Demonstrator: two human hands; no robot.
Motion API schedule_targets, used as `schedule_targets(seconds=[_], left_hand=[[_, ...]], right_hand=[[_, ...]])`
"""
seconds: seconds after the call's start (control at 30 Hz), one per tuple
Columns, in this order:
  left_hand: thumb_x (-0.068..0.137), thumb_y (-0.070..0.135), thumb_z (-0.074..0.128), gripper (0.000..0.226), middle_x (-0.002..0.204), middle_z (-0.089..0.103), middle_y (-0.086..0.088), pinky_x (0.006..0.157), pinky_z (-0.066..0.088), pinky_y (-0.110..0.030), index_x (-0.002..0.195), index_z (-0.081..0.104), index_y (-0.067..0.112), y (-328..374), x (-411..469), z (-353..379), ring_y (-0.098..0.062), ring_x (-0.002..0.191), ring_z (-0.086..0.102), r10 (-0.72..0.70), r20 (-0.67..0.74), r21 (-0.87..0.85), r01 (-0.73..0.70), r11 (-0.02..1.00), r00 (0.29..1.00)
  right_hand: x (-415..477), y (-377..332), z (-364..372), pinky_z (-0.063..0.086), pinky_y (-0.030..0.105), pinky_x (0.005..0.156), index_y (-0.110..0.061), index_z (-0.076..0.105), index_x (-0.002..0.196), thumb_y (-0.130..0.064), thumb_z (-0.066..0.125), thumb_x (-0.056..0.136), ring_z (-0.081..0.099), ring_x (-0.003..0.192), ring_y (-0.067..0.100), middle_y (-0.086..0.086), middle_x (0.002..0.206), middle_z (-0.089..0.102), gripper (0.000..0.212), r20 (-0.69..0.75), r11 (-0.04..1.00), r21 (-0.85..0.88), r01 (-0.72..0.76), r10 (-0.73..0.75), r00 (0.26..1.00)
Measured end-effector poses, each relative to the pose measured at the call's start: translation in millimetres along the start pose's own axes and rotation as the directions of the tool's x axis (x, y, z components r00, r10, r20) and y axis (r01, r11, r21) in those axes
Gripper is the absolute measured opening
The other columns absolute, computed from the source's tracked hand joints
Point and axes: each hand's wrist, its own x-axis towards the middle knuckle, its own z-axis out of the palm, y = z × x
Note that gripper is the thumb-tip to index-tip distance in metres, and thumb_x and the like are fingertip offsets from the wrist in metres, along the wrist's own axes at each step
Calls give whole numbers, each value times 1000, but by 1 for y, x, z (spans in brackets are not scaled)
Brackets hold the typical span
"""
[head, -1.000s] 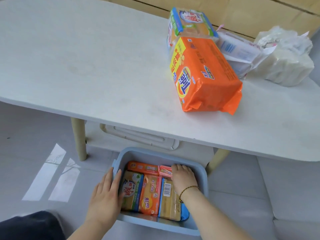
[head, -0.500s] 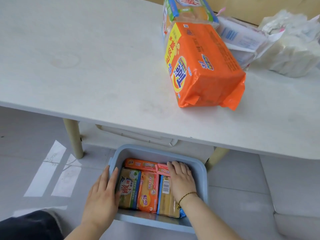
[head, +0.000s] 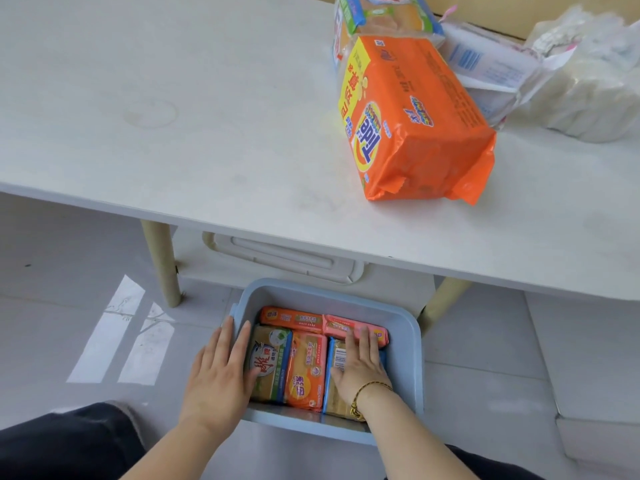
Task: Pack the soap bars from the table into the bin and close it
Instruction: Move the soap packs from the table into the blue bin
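Observation:
A light blue bin (head: 407,344) stands on the floor below the table's front edge, uncovered. Several wrapped soap bars lie flat inside: a green-and-yellow bar (head: 270,362), an orange bar (head: 306,372), a blue-edged tan bar (head: 337,362), and an orange bar (head: 291,318) and a pink bar (head: 341,327) along the far side. My left hand (head: 218,379) rests flat on the bin's left rim, fingers apart. My right hand (head: 360,365) lies flat on the tan and pink bars, pressing down. A large orange soap pack (head: 415,123) lies on the white table (head: 173,133).
Behind the orange pack are a clear-wrapped soap pack (head: 381,15), a white-and-blue package (head: 485,67) and a white plastic bundle (head: 595,84). A white lid-like panel (head: 277,256) sits on the shelf under the table. Cream table legs (head: 161,261) flank the bin. My dark-clothed knee (head: 62,441) is at lower left.
My right hand has flattened and slid slightly toward me over the tan bar. The left hand stays on the left rim. The view has tilted down a little.

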Motion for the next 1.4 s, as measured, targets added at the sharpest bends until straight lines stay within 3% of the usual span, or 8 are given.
schedule_targets(seconds=[0.43,0.67,0.9,1.03,1.13,1.2,1.27,1.4], left_hand=[[93,47,22,65,155,-13,-5,118,4,-34,141,-17,26,1,2,2,-22,144,-2,-12,-13,45,13,999,1000],[93,50,20,65,156,-12,-5,118,0,-39,141,-17,25,-1,-8,-17,-23,144,-6,3,85,146,-16,989,996],[92,30,44,54,151,26,0,116,15,-32,141,21,23,41,-39,-78,-18,139,25,209,-250,-107,-242,965,945],[78,23,50,44,125,59,-15,111,13,-21,120,51,10,65,-63,-134,-24,121,45,414,-572,28,-488,872,708],[82,33,36,47,127,56,-20,111,2,-19,123,46,10,69,-72,-168,-23,122,34,436,-643,82,-509,857,630],[92,45,20,57,129,54,-21,112,9,-28,124,49,8,66,-73,-179,-30,127,37,414,-645,129,-442,888,642],[87,58,-2,80,135,48,-20,113,16,-37,128,47,9,61,-69,-188,-33,130,38,360,-589,137,-349,927,724],[49,75,-37,107,155,6,-3,114,-9,-39,139,0,30,45,-51,-192,-11,130,-18,270,-539,108,-252,962,798]], right_hand=[[14,4,-7,-8,43,117,-21,-19,144,-57,30,90,-24,141,24,6,152,-29,81,156,990,-138,-27,49,987],[-25,-2,-37,-5,40,118,-20,-10,146,-39,35,95,-14,144,24,3,157,-16,71,106,982,-186,18,2,994],[-125,-34,-98,40,32,103,-20,30,141,-33,40,94,46,125,23,6,141,45,50,-108,978,-60,199,-205,973],[-198,-60,-153,44,23,82,-22,58,117,-30,48,91,60,96,14,-4,102,68,30,-528,899,36,437,-354,772],[-231,-70,-190,39,24,64,-19,67,97,-23,58,85,56,72,17,-9,67,63,16,-841,848,-12,530,-296,454],[-236,-72,-214,39,27,65,-16,65,98,-21,60,83,49,72,16,-13,60,49,16,-916,844,-3,537,-218,337],[-227,-71,-236,41,29,83,-13,58,112,-25,62,82,52,96,21,-3,86,55,32,-917,854,71,515,-147,371],[-194,-76,-266,33,38,106,-19,35,137,-41,63,80,33,132,29,10,139,37,67,-800,848,279,450,-54,597]])
